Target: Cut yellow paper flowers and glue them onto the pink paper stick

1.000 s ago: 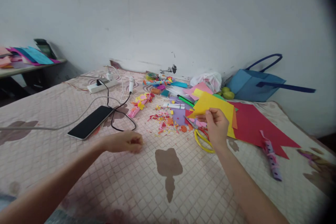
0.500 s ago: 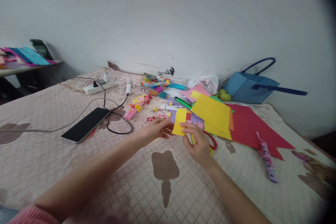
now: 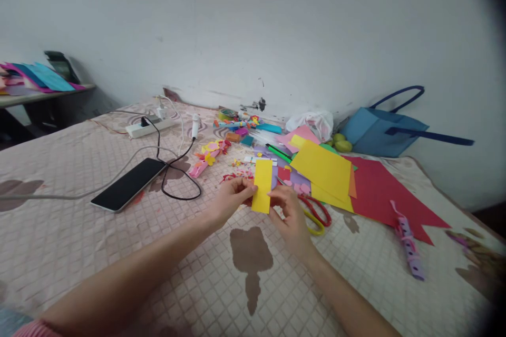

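A narrow yellow paper strip [image 3: 261,184] is held upright between both hands, above the quilted cloth. My left hand [image 3: 233,197] pinches its left edge, thumb in front. On the opposite edge, my right hand [image 3: 290,216] grips the strip with thumb and fingers. Scissors [image 3: 316,211] with red and yellow handles lie just past my right hand, their blades partly hidden behind it. Small paper cuttings [image 3: 239,175] and a purple sheet [image 3: 276,181] lie behind the strip.
Large yellow sheets [image 3: 324,168] overlap a red sheet [image 3: 387,195] on the right. A blue bag [image 3: 381,131] stands against the wall. To the left are a phone [image 3: 128,184], cables and a power strip [image 3: 150,127]. A decorated purple roll [image 3: 410,247] lies at right.
My left hand has closed on the strip's left edge, where before it was apart from it. The strip is now straighter and slightly further left, and the scissors show more.
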Available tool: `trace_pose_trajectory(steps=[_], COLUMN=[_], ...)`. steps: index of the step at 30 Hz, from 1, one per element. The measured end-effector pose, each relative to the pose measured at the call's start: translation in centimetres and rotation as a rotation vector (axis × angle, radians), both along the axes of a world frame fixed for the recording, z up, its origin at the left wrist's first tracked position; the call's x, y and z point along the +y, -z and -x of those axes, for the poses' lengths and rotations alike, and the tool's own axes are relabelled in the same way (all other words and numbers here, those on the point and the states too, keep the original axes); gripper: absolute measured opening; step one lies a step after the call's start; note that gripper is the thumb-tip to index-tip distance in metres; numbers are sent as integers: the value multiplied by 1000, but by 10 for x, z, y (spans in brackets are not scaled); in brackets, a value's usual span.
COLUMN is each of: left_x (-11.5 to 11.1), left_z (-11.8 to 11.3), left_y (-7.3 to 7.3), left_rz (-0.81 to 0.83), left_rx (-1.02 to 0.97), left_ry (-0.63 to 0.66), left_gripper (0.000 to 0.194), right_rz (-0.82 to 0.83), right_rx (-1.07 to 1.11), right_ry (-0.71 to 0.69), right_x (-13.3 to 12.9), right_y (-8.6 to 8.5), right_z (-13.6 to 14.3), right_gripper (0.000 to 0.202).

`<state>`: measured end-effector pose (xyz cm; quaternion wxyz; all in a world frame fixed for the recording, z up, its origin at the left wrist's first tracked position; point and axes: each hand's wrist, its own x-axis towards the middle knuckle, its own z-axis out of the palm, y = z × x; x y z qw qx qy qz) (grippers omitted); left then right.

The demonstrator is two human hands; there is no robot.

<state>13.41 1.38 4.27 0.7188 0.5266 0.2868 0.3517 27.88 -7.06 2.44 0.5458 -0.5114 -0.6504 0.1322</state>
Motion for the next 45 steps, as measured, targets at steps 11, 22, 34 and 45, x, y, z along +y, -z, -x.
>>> trace_pose_trajectory(steps=[11, 22, 34, 45], left_x=[-4, -5, -8, -10], left_z=[4, 1, -2, 0], left_y=[3, 16, 17, 12], left_rz=[-295, -173, -101, -98], left_rx=[-131, -34, -39, 32], left_ry=[160, 46, 13, -29], left_gripper=[29, 22, 26, 25], right_rz=[122, 252, 300, 292], right_rx=[333, 510, 645, 656], right_ry=[54, 9, 11, 26], right_x=[-1, 0, 4, 4], right_y=[-1, 2, 7, 11], right_z=[8, 16, 18, 18], right_gripper=[4, 11, 10, 10])
